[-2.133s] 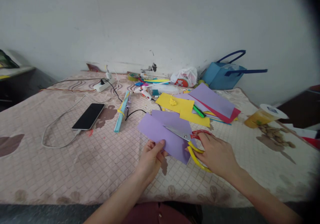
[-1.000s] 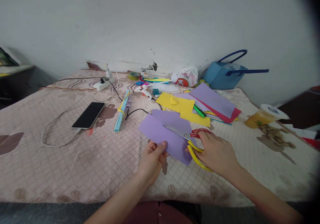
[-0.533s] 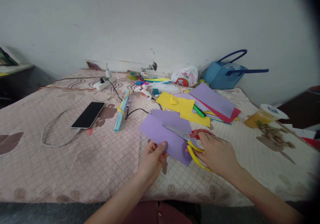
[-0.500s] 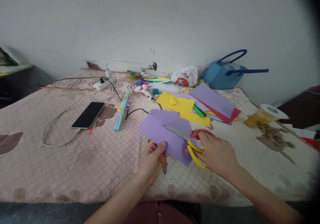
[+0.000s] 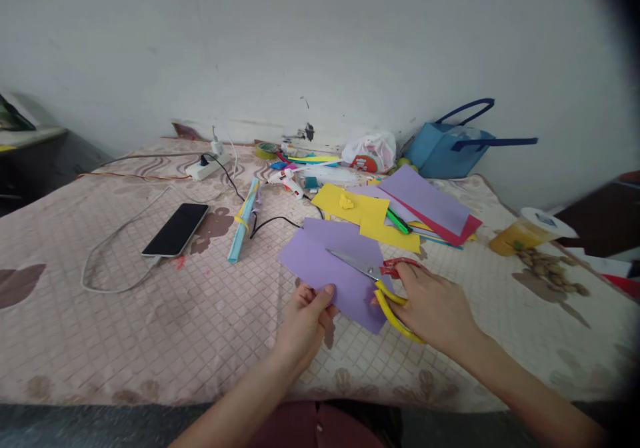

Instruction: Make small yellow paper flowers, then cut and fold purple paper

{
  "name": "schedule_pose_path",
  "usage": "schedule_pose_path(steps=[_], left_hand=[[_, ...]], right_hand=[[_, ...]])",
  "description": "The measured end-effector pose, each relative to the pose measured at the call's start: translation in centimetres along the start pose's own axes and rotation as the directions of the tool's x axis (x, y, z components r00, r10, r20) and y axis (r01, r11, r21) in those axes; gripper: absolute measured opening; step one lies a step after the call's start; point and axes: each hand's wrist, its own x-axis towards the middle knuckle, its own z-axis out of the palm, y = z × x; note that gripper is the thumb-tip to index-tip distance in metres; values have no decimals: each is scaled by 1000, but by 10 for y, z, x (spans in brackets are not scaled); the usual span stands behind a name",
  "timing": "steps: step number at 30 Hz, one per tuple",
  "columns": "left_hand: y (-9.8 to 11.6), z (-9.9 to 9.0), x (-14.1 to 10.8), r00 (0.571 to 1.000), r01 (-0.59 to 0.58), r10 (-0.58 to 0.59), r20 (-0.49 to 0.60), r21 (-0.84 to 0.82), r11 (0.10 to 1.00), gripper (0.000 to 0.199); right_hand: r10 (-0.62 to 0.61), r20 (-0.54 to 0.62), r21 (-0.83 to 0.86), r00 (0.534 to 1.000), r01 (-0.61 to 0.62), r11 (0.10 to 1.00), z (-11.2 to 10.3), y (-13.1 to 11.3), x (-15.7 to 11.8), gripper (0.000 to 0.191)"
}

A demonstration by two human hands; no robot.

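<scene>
My left hand (image 5: 309, 321) pinches the near edge of a purple sheet of paper (image 5: 310, 261), thumb on top and fingers beneath. In my right hand (image 5: 433, 305) is a pair of scissors (image 5: 373, 273) with one red and one yellow handle. The blades lie across the purple paper, pointing left and away from me, and look nearly closed. Behind them, part of the purple paper (image 5: 345, 231) shows on the far side of the blades. Whether it is joined to the held part I cannot tell.
Yellow paper (image 5: 350, 205) with a green cutter (image 5: 399, 221) and more purple paper (image 5: 430, 198) lies beyond. A glue gun (image 5: 291, 183), rolled blue paper (image 5: 243, 225) and a phone (image 5: 176, 230) are further left. At right, a drink cup (image 5: 520, 235) stands near peanuts (image 5: 553, 271).
Almost nothing differs. My hands, the scissors and the purple paper keep nearly the same position, with only a very slight shift of the paper.
</scene>
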Motion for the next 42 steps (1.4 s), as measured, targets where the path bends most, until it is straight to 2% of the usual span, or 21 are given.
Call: schedule_pose_path(steps=[8,28,42], left_hand=[[-5,-2,-1,999,-25,23,47,51,998,12],[-6,-1,-2,998,-16,12,64,73,997,16],[-7,2,-5,999,-15,11,44,94,995,19]], right_hand=[[-17,40,43,999,15,999,-6,-3,2,40],[-27,8,8,1000,27,1000,-7,-3,3,37],[-18,76,15,997,17,1000,-11,-7,8,40]])
